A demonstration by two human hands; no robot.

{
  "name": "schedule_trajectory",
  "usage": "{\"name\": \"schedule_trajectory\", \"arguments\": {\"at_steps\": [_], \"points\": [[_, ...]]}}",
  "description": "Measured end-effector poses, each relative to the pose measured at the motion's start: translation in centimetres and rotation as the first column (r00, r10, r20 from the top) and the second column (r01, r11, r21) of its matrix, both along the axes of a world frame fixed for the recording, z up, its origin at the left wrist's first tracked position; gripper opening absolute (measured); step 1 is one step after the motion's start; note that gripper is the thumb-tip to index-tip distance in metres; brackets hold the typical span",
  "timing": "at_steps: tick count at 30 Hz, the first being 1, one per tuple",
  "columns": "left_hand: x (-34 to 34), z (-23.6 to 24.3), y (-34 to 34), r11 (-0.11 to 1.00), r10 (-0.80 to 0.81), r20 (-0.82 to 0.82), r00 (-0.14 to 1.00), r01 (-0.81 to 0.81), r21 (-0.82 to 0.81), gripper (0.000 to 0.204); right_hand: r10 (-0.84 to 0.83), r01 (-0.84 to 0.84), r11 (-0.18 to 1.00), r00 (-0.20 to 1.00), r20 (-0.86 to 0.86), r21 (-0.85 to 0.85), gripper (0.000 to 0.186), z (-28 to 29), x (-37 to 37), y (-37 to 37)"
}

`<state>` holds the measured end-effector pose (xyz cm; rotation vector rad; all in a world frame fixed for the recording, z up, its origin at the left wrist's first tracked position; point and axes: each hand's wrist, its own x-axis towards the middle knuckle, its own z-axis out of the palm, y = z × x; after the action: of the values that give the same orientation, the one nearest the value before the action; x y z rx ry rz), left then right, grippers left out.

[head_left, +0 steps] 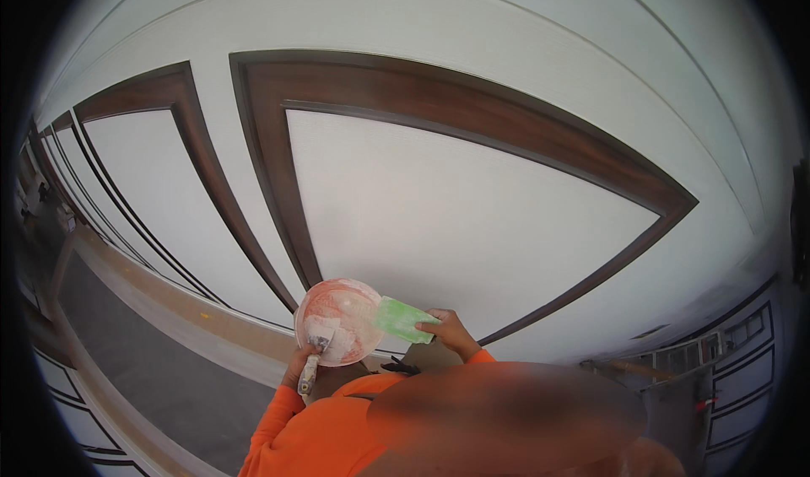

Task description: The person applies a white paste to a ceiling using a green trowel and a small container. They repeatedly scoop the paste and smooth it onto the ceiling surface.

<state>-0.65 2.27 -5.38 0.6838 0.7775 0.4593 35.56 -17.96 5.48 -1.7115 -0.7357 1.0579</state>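
White wall (pixel 472 199) panels edged in dark brown frames (pixel 439 97) rose before a person in orange sleeves (pixel 277 422), above a grey floor (pixel 169 350). At the wall's foot, the left hand (pixel 299 366) had its grip curled around a knife (pixel 310 374), its blade over a pinkish bowl (pixel 361 338) smeared with white; whether those fingers also held the bowl could not be told. Just to the right, the right hand (pixel 453 334) pinched a green scraper (pixel 407 320) between thumb and fingers, its far end at the bowl's rim.
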Motion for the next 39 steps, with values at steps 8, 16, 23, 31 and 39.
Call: {"name": "schedule_trajectory", "arguments": {"at_steps": [8, 16, 23, 31, 39], "points": [[0.4, 0.4, -0.7, 0.998, 0.057, 0.064, 0.996, -0.055, -0.029, 0.055, 0.056, -0.056, 0.998, 0.998, 0.015, 0.004, 0.032, 5.5, 0.5, -0.7], [-0.5, -2.2, 0.0, 0.999, -0.003, 0.064, 0.998, 0.005, -0.036, 0.052, 0.087, -0.087, 0.995, 0.996, 0.004, 0.052, 0.031, 5.3, 0.0, 0.1], [-0.2, -0.3, -0.7, 0.999, 0.028, 0.033, 0.999, -0.027, -0.042, 0.043, 0.070, -0.083, 0.994, 0.982, 0.175, 0.069, 0.030, 6.0, 2.9, -1.3], [0.7, 4.6, -1.2, 0.999, -0.023, -0.030, 0.999, 0.021, -0.039, 0.053, -0.050, 0.120, 0.861, 0.987, -0.153, 0.494, 0.031, 12.3, 4.3, -1.5], [-0.1, -0.1, -0.3, 0.999, 0.039, 0.033, 0.999, -0.040, 0.023, 0.060, -0.019, 0.060, 0.387, 0.998, -0.057, 0.920, 0.057, 27.3, 4.2, 0.0]]}}
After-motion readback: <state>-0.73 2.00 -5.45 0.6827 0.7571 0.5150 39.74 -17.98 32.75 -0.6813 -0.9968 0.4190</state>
